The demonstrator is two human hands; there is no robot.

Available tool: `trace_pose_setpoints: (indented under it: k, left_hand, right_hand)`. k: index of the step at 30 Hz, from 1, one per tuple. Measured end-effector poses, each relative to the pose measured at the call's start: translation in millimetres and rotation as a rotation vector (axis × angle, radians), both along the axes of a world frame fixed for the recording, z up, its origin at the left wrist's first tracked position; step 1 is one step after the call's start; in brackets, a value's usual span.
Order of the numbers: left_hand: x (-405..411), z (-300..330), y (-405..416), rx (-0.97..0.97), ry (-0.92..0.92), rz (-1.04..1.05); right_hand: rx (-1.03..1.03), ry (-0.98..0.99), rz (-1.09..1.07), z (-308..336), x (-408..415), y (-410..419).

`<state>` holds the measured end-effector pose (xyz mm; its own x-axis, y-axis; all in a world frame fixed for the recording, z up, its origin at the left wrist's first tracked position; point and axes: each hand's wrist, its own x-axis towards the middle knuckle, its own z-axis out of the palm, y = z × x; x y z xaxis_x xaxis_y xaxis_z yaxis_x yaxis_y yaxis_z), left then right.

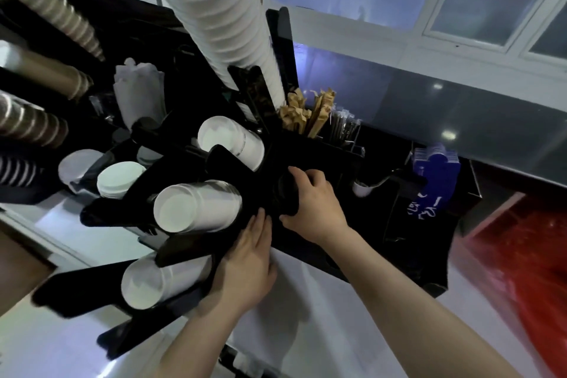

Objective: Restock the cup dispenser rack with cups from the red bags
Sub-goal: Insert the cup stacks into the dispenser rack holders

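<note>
Now, working from the left, mind the white cups (pixel 196 209) already lying in the black rack (pixel 270 163): their mouths face you and they sit loosely in the slots, so brace the rack before you push anything in. Your left hand (pixel 248 267) does that, lying flat with straight fingers against the rack's lower front edge, holding nothing. Keep that pressure steady, I would say, and feed along the slot's line so the stack does not jam. Your right hand (pixel 313 202) is curled round a dark round piece at the rack's front; whether that is a stack of dark cups or the slot's collar I cannot tell. Farthest right, the red bag (pixel 521 255) lies blurred, near the rack.
</note>
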<state>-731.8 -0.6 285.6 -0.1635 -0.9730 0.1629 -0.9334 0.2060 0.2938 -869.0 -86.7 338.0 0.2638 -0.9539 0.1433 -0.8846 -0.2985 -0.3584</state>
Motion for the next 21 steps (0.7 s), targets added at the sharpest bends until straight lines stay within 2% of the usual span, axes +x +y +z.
trace_pose_setpoints:
  k: [4, 10, 21]
  left_hand:
    - [3, -13, 3, 0.088, -0.014, 0.005]
    - [2, -25, 3, 0.072, -0.026, 0.034]
    - [-8, -47, 11, 0.161, -0.217, 0.025]
  right_hand:
    - [0.016, 0.168, 0.005, -7, 9, -4]
    - [0.005, 0.358, 0.033, -17, 17, -5]
    - [-0.072, 0.555, 0.060, -36, 23, -10]
